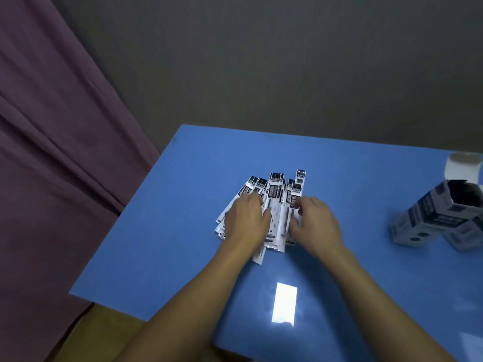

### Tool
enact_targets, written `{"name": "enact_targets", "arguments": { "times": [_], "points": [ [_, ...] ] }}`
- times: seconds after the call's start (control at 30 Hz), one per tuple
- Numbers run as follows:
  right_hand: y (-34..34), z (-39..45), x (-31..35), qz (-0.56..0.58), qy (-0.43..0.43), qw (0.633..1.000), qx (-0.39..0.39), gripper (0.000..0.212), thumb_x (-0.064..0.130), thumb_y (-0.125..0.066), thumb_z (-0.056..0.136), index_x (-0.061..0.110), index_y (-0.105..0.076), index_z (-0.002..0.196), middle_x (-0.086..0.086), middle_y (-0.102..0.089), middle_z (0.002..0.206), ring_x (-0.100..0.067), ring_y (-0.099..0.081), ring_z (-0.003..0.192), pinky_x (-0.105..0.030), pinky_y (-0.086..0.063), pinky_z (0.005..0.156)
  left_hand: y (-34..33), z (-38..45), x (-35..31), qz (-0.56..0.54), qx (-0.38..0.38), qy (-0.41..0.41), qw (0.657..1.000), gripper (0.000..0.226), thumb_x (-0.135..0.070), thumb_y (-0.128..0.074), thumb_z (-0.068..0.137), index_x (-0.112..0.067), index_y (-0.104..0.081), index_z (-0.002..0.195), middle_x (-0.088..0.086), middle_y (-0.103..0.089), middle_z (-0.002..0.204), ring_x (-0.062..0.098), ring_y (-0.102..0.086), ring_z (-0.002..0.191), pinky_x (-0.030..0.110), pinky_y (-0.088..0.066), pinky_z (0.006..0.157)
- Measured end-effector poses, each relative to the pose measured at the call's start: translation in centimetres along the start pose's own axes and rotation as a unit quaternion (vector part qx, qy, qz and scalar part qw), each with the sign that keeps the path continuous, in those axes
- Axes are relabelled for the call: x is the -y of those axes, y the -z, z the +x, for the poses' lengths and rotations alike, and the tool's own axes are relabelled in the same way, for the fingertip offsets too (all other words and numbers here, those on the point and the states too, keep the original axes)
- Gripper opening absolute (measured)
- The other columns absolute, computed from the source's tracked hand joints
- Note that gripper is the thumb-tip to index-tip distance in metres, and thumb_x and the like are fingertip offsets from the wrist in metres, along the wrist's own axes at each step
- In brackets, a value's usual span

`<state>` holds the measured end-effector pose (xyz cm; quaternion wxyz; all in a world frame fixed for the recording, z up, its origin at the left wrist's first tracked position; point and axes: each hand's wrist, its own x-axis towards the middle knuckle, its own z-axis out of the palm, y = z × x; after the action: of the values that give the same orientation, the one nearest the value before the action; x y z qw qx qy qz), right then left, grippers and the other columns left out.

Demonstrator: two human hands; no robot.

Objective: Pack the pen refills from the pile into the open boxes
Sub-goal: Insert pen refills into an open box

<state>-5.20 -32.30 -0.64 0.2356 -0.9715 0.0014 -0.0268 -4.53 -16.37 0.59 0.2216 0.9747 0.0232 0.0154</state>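
Note:
A pile of pen refill packets (277, 202), long white sleeves with black printed tops, lies fanned out in the middle of the blue table (183, 231). My left hand (245, 220) lies palm down on the pile's left side, fingers bent over the packets. My right hand (313, 220) rests on the pile's right side, its fingertips curled onto the packets. Whether either hand pinches a packet is hidden. At the right edge lies an open box (449, 205), white with dark print, its flap up and its mouth facing up and right.
More boxes (460, 233) of the same print lie beside and under the open one at the far right. The table's left edge runs along a purple curtain (52, 152). A bright light reflection (285, 304) shows on the near table surface. A grey wall stands behind.

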Motion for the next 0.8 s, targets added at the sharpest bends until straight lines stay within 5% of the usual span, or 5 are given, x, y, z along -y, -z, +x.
{"name": "enact_targets", "arguments": {
  "times": [0.4,0.63,0.8],
  "points": [
    [0.7,2.3,-2.3,0.063,-0.031,0.998,-0.001,0.028,0.020,-0.059,0.087,0.018,-0.059,0.115,0.001,-0.059,0.109,-0.021,-0.054,0.105,-0.035,-0.049,0.082,-2.9,1.1,-2.6,0.039,-0.007,0.011,0.999,0.028,-0.033,-0.058,0.098,-0.018,-0.059,0.122,0.003,-0.053,0.122,0.023,-0.053,0.113,0.035,-0.048,0.081],
    [0.3,2.6,-2.6,0.087,-0.028,0.996,0.004,0.029,0.020,-0.060,0.086,0.018,-0.059,0.114,0.003,-0.058,0.106,-0.020,-0.056,0.098,-0.035,-0.050,0.082,-2.8,1.4,-2.4,-0.037,0.000,0.107,0.994,0.040,-0.030,-0.076,0.088,-0.014,-0.058,0.120,0.002,-0.062,0.117,0.019,-0.056,0.111,0.027,-0.041,0.090],
    [0.2,2.6,-2.5,0.099,-0.024,0.995,0.004,0.028,0.020,-0.062,0.085,0.018,-0.060,0.113,0.004,-0.057,0.104,-0.018,-0.054,0.093,-0.032,-0.048,0.080,-2.5,1.6,-2.3,-0.047,0.028,0.139,0.989,0.030,-0.028,-0.074,0.088,-0.017,-0.064,0.113,0.001,-0.065,0.105,0.017,-0.060,0.097,0.024,-0.039,0.077]
  ]
}}
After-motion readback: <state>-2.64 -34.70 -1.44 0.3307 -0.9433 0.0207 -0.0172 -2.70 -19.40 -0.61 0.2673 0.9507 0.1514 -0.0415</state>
